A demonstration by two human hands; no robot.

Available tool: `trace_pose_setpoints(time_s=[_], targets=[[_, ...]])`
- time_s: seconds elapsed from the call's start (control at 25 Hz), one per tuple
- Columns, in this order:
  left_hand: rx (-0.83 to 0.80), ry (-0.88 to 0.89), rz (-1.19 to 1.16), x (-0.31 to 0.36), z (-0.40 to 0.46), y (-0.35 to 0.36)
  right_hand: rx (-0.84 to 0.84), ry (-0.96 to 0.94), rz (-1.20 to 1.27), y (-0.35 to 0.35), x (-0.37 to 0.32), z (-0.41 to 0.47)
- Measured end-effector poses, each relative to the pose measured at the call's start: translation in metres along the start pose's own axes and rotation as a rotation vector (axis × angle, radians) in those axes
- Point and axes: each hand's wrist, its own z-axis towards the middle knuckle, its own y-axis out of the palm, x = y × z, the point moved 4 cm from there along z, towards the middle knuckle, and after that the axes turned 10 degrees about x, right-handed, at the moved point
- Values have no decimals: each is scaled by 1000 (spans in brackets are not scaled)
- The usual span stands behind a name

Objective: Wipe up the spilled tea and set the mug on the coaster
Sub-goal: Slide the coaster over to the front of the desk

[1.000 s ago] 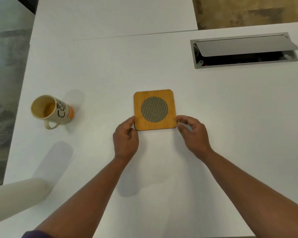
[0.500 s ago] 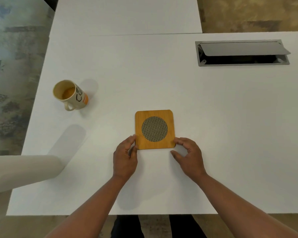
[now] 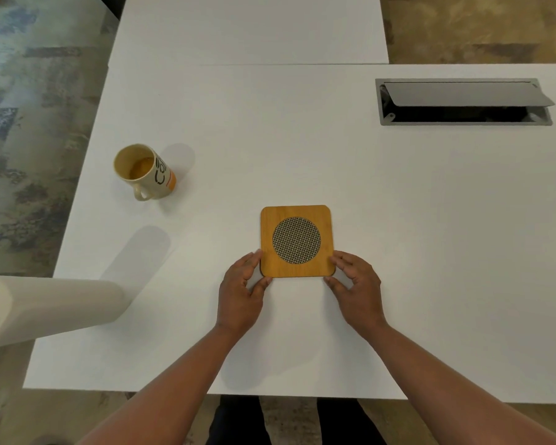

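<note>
The coaster (image 3: 297, 241) lies flat on the white tabletop (image 3: 398, 220), a stiff square of wood with a woven disc in its middle. The left hand (image 3: 239, 295) touches its near left corner with relaxed fingers, and the right hand (image 3: 357, 289) rests fingertips at its near right corner; neither hand is wrapped round it, so both read as open and merely steadying or nudging it. The mug (image 3: 145, 171) stands well apart, far to the left, its handle turned toward the person and some tea visible at the bottom. A paper roll (image 3: 52, 308) lies on its side at the near left edge. No spill is plainly visible on the tabletop. The mug is probably ceramic: rigid, moderately heavy, breakable if knocked, and smooth on the outside, so the handle or a full wrap round the body seems the safest hold, kept level because of the liquid left inside. The coaster looks light and likely to slide on the smooth tabletop, so it may need holding as the mug comes down. The paper should tear off soft and absorbent.
</note>
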Motion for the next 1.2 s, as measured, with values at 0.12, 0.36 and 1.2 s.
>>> trace_pose_setpoints(time_s=[0.12, 0.36, 1.2], targets=[[-5, -11, 9, 2, 5, 3, 18, -2, -39, 3, -1, 5], [-44, 7, 66, 15, 35, 7, -16, -46, -55, 5, -4, 38], [-1, -54, -80, 20, 46, 6, 52, -277, -333, 6, -10, 45]])
